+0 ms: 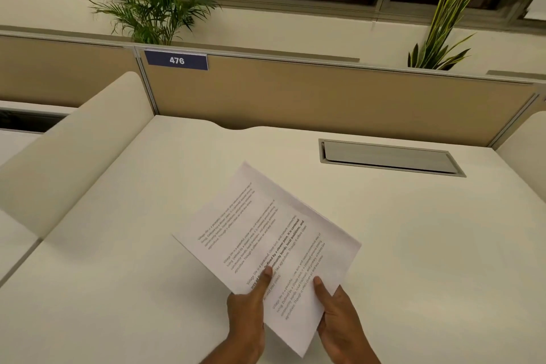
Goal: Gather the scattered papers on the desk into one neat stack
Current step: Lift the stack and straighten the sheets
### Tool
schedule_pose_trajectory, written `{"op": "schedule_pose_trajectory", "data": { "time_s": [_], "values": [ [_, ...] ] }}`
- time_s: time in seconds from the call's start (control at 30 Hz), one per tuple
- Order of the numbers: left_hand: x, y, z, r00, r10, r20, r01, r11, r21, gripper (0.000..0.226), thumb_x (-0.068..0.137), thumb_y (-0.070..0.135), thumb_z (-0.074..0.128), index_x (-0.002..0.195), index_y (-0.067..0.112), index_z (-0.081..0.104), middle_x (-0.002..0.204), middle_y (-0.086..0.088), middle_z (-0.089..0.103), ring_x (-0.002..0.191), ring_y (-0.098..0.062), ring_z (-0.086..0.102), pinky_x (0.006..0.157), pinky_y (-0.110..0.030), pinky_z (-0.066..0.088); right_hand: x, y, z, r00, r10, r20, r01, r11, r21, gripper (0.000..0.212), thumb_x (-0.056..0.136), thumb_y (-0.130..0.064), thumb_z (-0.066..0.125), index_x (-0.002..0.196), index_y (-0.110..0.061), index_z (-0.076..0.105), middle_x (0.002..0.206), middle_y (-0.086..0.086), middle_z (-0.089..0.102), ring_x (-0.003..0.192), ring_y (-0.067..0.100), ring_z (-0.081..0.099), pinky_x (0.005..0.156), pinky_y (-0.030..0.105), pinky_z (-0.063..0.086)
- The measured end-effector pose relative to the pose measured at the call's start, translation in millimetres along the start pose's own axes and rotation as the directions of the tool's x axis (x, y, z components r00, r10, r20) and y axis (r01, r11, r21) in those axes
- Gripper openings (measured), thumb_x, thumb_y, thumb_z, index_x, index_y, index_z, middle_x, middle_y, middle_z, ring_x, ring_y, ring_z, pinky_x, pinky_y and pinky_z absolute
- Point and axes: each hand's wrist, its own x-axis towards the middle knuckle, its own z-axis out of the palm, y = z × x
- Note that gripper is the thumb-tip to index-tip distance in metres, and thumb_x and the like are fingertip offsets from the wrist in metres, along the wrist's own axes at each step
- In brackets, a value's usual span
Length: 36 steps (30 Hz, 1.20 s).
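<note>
Gripping one stack of papers (266, 242), two hands: left hand (246, 309), right hand (339, 318).

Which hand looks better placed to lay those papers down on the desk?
Probably the right hand: it holds the papers along their near edge. The left hand only pinches a corner.

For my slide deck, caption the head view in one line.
Both hands, left hand and right hand, hold gathered papers above desk 476.

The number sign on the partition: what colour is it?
Dark blue sign with white digits, seen in the head view.
</note>
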Motion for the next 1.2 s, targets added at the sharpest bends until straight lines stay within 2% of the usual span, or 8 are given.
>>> {"op": "schedule_pose_trajectory", "data": {
  "time_s": [0.17, 0.33, 0.5, 0.67, 0.77, 0.93, 1.03, 1.2],
  "values": [
    [-4, 9, -10, 0.999, 0.018, 0.049, -0.018, 1.0, -0.011, 0.042, 0.069, 0.014, 0.077, 0.109, 0.019, 0.067, 0.095, 0.001, 0.078, 0.091, -0.024, 0.073, 0.084, -0.041, 0.056, -4, -9, -4, 0.991, -0.115, -0.074, 0.097, 0.973, -0.209, 0.026, 0.091, -0.012, 0.055, 0.115, -0.019, 0.06, 0.103, 0.004, 0.075, 0.094, 0.025, 0.072, 0.075, 0.04, 0.057],
    [34, 77, -51, 0.983, 0.155, -0.099, -0.153, 0.988, 0.029, 0.034, 0.084, 0.016, 0.067, 0.114, 0.001, 0.061, 0.104, -0.015, 0.074, 0.063, -0.014, 0.071, 0.056, -0.029, 0.058, -7, -37, -32, 0.976, -0.187, -0.111, 0.129, 0.909, -0.397, 0.02, 0.09, -0.013, 0.056, 0.108, -0.014, 0.064, 0.086, 0.0, 0.078, 0.077, 0.021, 0.074, 0.058, 0.028, 0.059],
    [55, 120, -76, 0.978, 0.014, 0.208, -0.108, 0.889, 0.446, 0.051, 0.076, 0.029, 0.072, 0.12, 0.008, 0.056, 0.082, -0.015, 0.072, 0.062, -0.027, 0.064, 0.061, -0.037, 0.052, -14, -54, -49, 0.974, -0.221, -0.055, 0.166, 0.853, -0.495, 0.075, 0.048, -0.07, 0.073, 0.101, -0.018, 0.067, 0.087, 0.003, 0.078, 0.077, 0.026, 0.074, 0.06, 0.03, 0.058],
    [49, 112, -54, 0.934, 0.068, 0.351, -0.277, 0.758, 0.59, 0.089, 0.034, 0.069, 0.081, 0.108, 0.024, 0.065, 0.097, -0.003, 0.077, 0.08, -0.028, 0.074, 0.062, -0.038, 0.056, -10, -53, -48, 0.98, -0.199, -0.013, 0.165, 0.847, -0.505, 0.032, 0.083, -0.025, 0.059, 0.109, -0.007, 0.065, 0.085, 0.004, 0.077, 0.073, 0.023, 0.073, 0.061, 0.031, 0.057],
    [48, 104, -47, 0.938, 0.17, 0.303, -0.316, 0.781, 0.539, 0.077, 0.034, 0.057, 0.086, 0.095, 0.012, 0.072, 0.087, -0.006, 0.078, 0.075, -0.03, 0.074, 0.065, -0.044, 0.059, -12, -56, -39, 0.973, -0.23, 0.027, 0.214, 0.85, -0.482, 0.037, 0.076, -0.041, 0.065, 0.101, -0.015, 0.068, 0.089, 0.002, 0.077, 0.081, 0.022, 0.072, 0.062, 0.026, 0.057],
    [44, 99, -36, 0.891, 0.366, 0.269, -0.452, 0.774, 0.443, 0.023, 0.057, 0.022, 0.082, 0.078, 0.019, 0.073, 0.069, 0.01, 0.076, 0.067, -0.012, 0.071, 0.054, -0.02, 0.056, -7, -63, -39, 0.96, -0.276, 0.049, 0.264, 0.827, -0.497, 0.021, 0.092, -0.008, 0.049, 0.099, -0.016, 0.067, 0.089, -0.011, 0.076, 0.087, 0.007, 0.068, 0.068, 0.01, 0.051],
    [45, 96, -31, 0.86, 0.435, 0.266, -0.51, 0.742, 0.435, 0.024, 0.071, 0.001, 0.079, 0.073, 0.023, 0.068, 0.061, 0.021, 0.071, 0.06, 0.003, 0.066, 0.053, -0.012, 0.054, -4, -68, -34, 0.956, -0.29, 0.051, 0.277, 0.826, -0.491, 0.021, 0.093, -0.003, 0.047, 0.098, -0.013, 0.065, 0.084, -0.015, 0.075, 0.078, -0.003, 0.067, 0.065, 0.008, 0.049],
    [52, 87, -32, 0.848, 0.475, 0.233, -0.529, 0.742, 0.412, 0.03, 0.072, -0.004, 0.076, 0.078, 0.025, 0.067, 0.065, 0.023, 0.072, 0.064, -0.001, 0.068, 0.056, -0.012, 0.054, 9, -63, -32, 0.944, -0.327, 0.046, 0.306, 0.811, -0.499, 0.022, 0.093, -0.006, 0.048, 0.101, -0.018, 0.065, 0.088, -0.015, 0.075, 0.083, -0.001, 0.067, 0.068, 0.009, 0.05]
  ]
}}
